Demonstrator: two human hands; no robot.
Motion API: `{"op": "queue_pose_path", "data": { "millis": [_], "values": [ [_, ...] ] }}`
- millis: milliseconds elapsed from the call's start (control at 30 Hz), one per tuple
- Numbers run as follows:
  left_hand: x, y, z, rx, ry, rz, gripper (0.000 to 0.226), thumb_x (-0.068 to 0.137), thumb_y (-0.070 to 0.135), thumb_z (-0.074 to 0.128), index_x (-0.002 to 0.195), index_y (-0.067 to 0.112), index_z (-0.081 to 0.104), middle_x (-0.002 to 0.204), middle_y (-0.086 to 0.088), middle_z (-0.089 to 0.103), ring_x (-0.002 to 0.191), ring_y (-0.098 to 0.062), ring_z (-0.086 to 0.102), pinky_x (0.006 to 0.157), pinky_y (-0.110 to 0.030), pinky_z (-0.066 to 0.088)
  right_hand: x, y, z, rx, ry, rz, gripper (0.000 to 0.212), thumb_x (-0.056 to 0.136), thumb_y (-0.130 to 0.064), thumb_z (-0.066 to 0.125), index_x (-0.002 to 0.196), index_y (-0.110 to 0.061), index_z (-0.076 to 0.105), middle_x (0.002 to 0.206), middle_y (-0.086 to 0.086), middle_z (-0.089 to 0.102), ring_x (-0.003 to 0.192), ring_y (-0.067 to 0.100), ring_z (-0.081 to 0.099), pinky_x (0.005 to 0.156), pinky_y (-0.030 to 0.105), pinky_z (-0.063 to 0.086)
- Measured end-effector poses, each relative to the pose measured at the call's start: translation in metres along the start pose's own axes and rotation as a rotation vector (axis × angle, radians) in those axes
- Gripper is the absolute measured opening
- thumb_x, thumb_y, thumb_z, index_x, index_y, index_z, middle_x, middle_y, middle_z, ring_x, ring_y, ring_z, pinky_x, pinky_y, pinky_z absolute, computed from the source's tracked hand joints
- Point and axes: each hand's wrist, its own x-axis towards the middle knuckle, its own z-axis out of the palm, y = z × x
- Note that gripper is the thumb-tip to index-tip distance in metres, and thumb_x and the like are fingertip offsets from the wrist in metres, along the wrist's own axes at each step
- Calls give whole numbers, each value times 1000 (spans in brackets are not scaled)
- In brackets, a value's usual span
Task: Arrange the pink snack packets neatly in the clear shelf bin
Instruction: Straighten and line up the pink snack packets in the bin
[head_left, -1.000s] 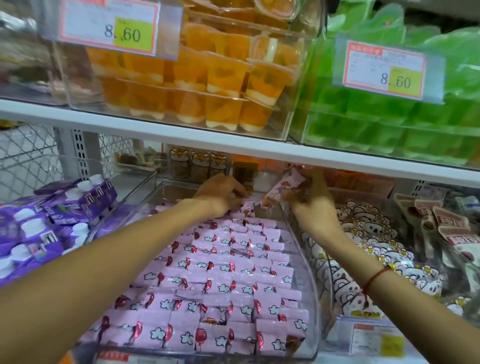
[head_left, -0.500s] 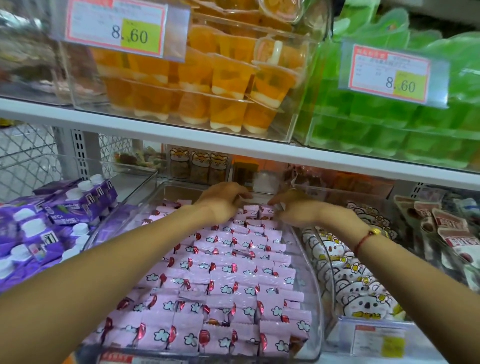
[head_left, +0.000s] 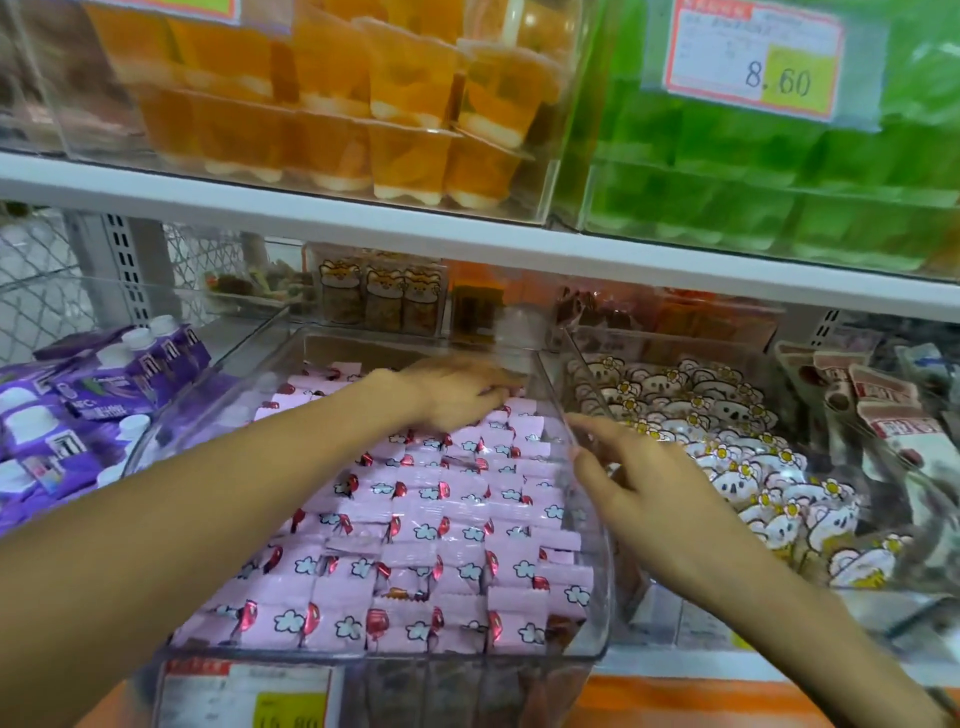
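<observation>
Just the one camera here, head-worn and wide-angle, looking forward and down into a shop shelf from pretty close up. The clear bin (head_left: 597, 545) fills the lower middle of the frame, and both forearms come in from the bottom corners, left hand (head_left: 457, 395) deep at the back of the bin, right hand (head_left: 639, 483) over its right wall. The upper shelf (head_left: 322, 218) cuts across the top third, edges bending a bit from the lens. No second view to compare with.

White shop shelf (head_left: 363, 236); wire mesh panel (head_left: 36, 280) at left; even light.
</observation>
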Motion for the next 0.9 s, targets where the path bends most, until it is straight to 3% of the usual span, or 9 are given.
{"op": "queue_pose_path", "data": {
  "millis": [133, 300, 400, 467, 500, 600, 667, 767, 900],
  "values": [
    [8, 8, 1, -88, -71, -105, 40, 102, 34, 27, 117, 10, 56, 110, -11, 61, 99, -28, 57, 83, -34, 42, 2, 4, 1, -12, -22, 2, 40, 94, -36, 37, 133, -30, 45, 105, 1, 68, 94, 26, 64, 82, 40, 51],
    [-5, 18, -1, -219, -49, -183, 42, 103, 35, 26, 138, 19, 43, 129, -12, 55, 113, -28, 55, 94, -36, 43, 4, 3, 1, -8, -49, 7, 33, 97, -33, 39, 129, -25, 45, 95, -2, 66, 88, 23, 63, 78, 39, 51],
    [-31, 26, -20, -238, 180, -170, 36, 100, 28, 41, 136, 26, 44, 125, -4, 57, 93, -19, 63, 77, -33, 52, 5, 3, 0, 4, -70, 23, 34, 97, -32, 41, 130, -24, 45, 92, -2, 64, 89, 22, 63, 80, 39, 51],
    [-67, 29, -35, -63, 408, -145, 28, 96, 27, 48, 124, 28, 54, 114, 5, 62, 72, -3, 56, 60, -19, 44, 3, 3, -2, 31, -81, 32, 37, 97, -34, 43, 133, -25, 45, 86, -7, 60, 86, 19, 63, 79, 37, 51],
    [-92, 29, -42, 36, 518, -141, 25, 94, 28, 52, 119, 29, 57, 108, 8, 63, 73, -2, 53, 60, -16, 41, 2, 3, -3, 41, -80, 42, 38, 96, -35, 44, 133, -26, 46, 83, -11, 59, 83, 16, 62, 77, 34, 51],
    [-176, 21, -55, 255, 742, -237, 20, 88, 31, 59, 108, 27, 60, 99, 6, 62, 86, -17, 58, 62, -30, 49, 0, 2, -5, -21, -77, 76, 38, 92, -35, 53, 127, -22, 53, 75, -19, 54, 74, 11, 57, 68, 28, 43],
    [-219, 13, -57, 250, 706, -397, 24, 86, 31, 61, 108, 22, 59, 100, 0, 64, 89, -29, 61, 64, -37, 48, 1, -3, -5, -112, -106, 92, 32, 87, -31, 58, 118, -21, 56, 76, -13, 55, 79, 20, 58, 68, 29, 41],
    [-243, 8, -48, 147, 456, -671, 32, 89, 43, 55, 114, 23, 56, 105, -2, 68, 96, -30, 62, 71, -36, 48, 3, -13, -4, -216, -136, 132, 25, 85, -28, 58, 105, -15, 50, 91, 8, 62, 85, 29, 59, 66, 32, 40],
    [-230, 6, -30, 100, 243, -739, 34, 92, 47, 48, 98, 14, 50, 103, -14, 65, 98, -35, 60, 74, -36, 47, 12, -20, -1, -278, -172, 220, 29, 85, -22, 55, 109, -8, 46, 100, 17, 61, 91, 33, 60, 69, 34, 44]
  ]
}}
